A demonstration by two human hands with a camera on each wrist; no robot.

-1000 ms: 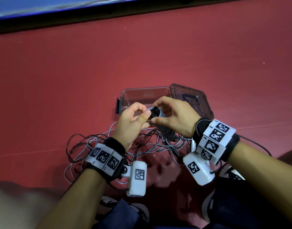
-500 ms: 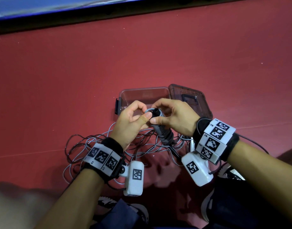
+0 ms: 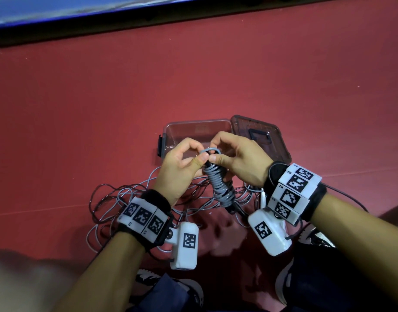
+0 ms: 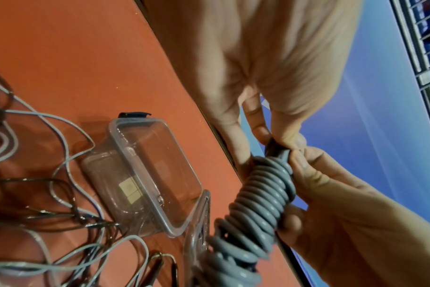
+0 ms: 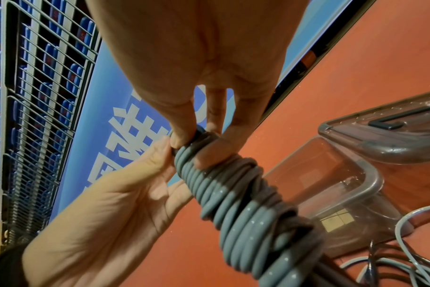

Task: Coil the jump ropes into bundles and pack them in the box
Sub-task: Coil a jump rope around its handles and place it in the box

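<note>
A grey jump rope bundle (image 3: 220,185), wound tightly round black handles, hangs tilted above the red floor in front of the clear box (image 3: 168,131). My left hand (image 3: 199,156) pinches the rope at the bundle's top end. My right hand (image 3: 216,154) grips the same end, thumb against the coils, under a small grey loop (image 3: 210,150). The left wrist view shows the bundle (image 4: 260,196) held between both hands, with the box (image 4: 135,155) holding no rope. In the right wrist view my right hand (image 5: 197,139) grips the bundle (image 5: 236,196).
The box's dark lid (image 3: 261,136) lies open to the right of the box. Loose grey and dark ropes (image 3: 130,194) sprawl tangled on the floor under my wrists. My shoes (image 3: 189,287) are at the bottom edge. A blue wall band (image 3: 58,7) runs along the far side.
The bundle has tipped more upright and sits a little higher. A grey loop now arches over the handle's top, where the black handle end showed before. Both hands stay at that end.
</note>
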